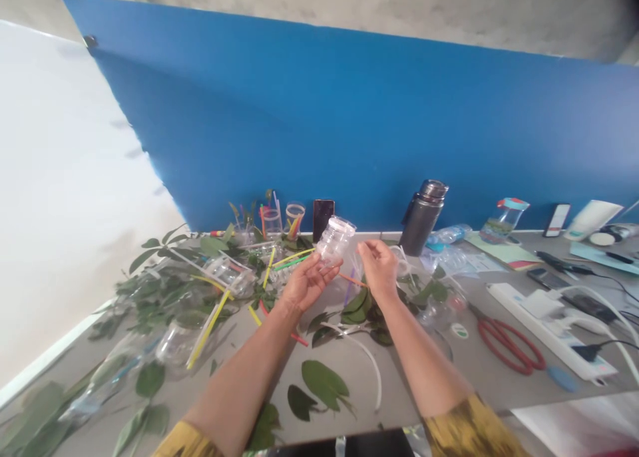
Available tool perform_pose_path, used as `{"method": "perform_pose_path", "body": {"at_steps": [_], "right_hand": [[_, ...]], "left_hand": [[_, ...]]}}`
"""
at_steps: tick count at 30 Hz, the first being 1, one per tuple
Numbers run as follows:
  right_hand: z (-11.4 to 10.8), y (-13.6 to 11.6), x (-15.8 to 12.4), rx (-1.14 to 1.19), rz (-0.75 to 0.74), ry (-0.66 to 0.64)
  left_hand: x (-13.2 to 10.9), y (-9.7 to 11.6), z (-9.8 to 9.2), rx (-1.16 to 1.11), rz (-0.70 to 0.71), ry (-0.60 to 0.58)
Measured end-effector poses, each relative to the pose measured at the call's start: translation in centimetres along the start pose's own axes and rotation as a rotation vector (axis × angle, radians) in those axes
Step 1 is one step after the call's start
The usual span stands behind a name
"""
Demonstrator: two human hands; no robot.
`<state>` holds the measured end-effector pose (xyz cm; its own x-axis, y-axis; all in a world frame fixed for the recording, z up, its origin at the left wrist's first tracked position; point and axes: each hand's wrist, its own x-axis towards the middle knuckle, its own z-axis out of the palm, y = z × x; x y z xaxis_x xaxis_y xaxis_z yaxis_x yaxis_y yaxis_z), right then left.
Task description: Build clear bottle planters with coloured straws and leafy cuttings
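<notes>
My left hand [310,283] holds a clear plastic bottle piece [335,241] up and tilted, with the fingers beneath and around its lower end. Beside it, a little apart, my right hand [380,271] is closed in a pinch; whatever is between its fingertips is too small to make out. Under the hands lie green leaves [357,307], an orange straw [352,280] and a curved white strip [367,354]. Yellow straws [210,327] and a green straw [290,262] lie left of my left hand among more clear bottle pieces [227,274].
Leafy branches [154,291] cover the left side. At the back stand cups with straws [294,219], a dark phone [323,217] and a grey thermos [424,216]. To the right lie red-handled scissors [512,344], a power strip [549,330] and a lidded bottle [504,219].
</notes>
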<state>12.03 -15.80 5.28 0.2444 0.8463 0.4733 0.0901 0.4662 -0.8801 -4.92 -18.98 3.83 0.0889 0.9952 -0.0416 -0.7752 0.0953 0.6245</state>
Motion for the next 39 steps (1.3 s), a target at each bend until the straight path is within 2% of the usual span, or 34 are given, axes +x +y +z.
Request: {"method": "perform_pose_path", "body": {"at_steps": [5, 8, 10, 15, 17, 19, 22, 26, 28, 32, 34, 36, 39], "right_hand": [[-0.3, -0.7, -0.1, -0.079, -0.130, 0.071], [-0.5, -0.6, 0.1, -0.083, -0.133, 0.087], [-0.7, -0.4, 0.3, 0.003, -0.069, 0.011], [-0.5, -0.1, 0.2, 0.323, 0.117, -0.527], [-0.2, -0.1, -0.3, 0.385, 0.164, -0.644], [0.1, 0.1, -0.7, 0.366, 0.190, -0.659], [0.6, 0.7, -1.2, 0.275, 0.200, -0.612], [0.7, 1.2, -1.4, 0.356, 0.246, -0.590], [0.6, 1.3, -1.3, 0.383, 0.244, -0.581], [0.4, 1.8, -0.9, 0.317, 0.217, -0.562], [0.5, 2.3, -1.0, 0.279, 0.240, -0.602], [0.6, 2.6, -1.1, 0.256, 0.254, -0.650], [0.8, 2.7, -1.5, 0.239, 0.230, -0.669]], "left_hand": [[0.0, -0.3, -0.2, 0.012, -0.048, -0.009], [0.1, -0.3, -0.2, -0.002, -0.090, -0.013], [0.1, -0.2, -0.2, 0.000, -0.111, -0.017], [-0.1, -0.3, -0.2, 0.034, -0.146, -0.116], [-0.2, -0.4, -0.1, 0.029, -0.143, -0.156], [-0.4, -0.6, 0.0, 0.024, -0.135, -0.184], [-0.5, -0.8, 0.0, 0.038, -0.121, -0.197], [-0.4, -1.0, 0.0, 0.158, -0.132, -0.173], [-0.2, -0.9, 0.0, 0.289, -0.040, -0.073], [0.0, 0.2, 0.5, 0.561, 0.439, 0.275], [-0.1, 1.0, 1.0, 0.631, 0.596, 0.350], [-0.4, 1.5, 1.5, 0.668, 0.656, 0.377], [-0.9, 1.8, 2.0, 0.716, 0.669, 0.399]]}}
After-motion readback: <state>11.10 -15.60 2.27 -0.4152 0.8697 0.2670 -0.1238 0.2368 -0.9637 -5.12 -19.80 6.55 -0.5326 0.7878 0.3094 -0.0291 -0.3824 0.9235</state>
